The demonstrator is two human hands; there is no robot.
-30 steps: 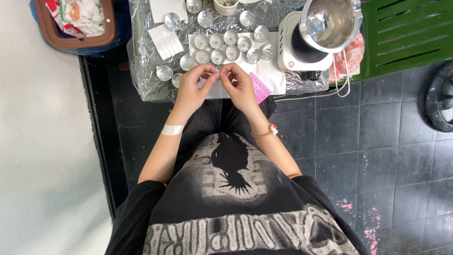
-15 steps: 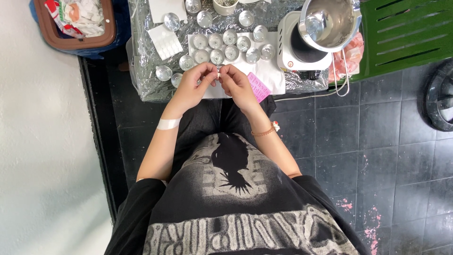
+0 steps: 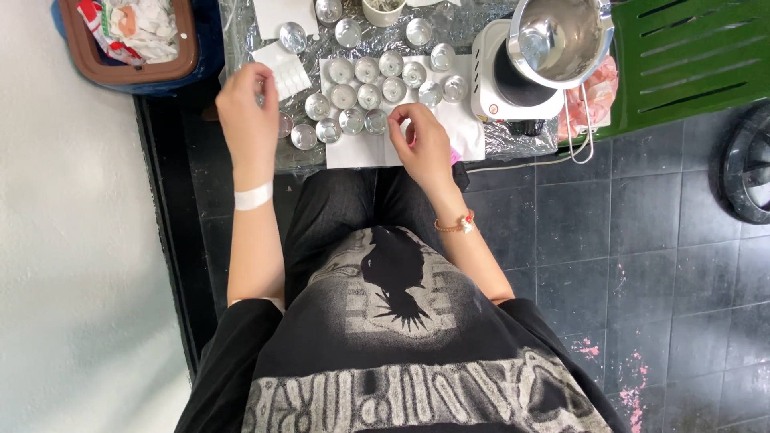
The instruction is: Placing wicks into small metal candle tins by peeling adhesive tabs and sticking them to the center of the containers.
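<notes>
Seen from above, I sit at a foil-covered table [image 3: 513, 138]. Several small round metal cups [image 3: 369, 96] stand in rows on a white paper sheet [image 3: 357, 148]. My left hand [image 3: 249, 112] is raised at the table's left side. Its bent fingertips are at the edge of a small white sheet [image 3: 285, 68], and whether they pinch anything is hidden. My right hand [image 3: 421, 143] rests on the paper's front edge, beside the nearest cups. Its fingers curl around something small, apparently one of the cups.
A white electric hotplate [image 3: 513, 84] with a metal pouring pot [image 3: 561, 36] stands at the table's right. A brown tray of wrappers [image 3: 132, 40] sits far left and a green plastic crate [image 3: 690, 64] far right. Black floor tiles lie below, with a white wall to the left.
The hands were together at the paper's front edge. My left hand has moved away to the left and up to the small white sheet, while my right hand stayed at the paper.
</notes>
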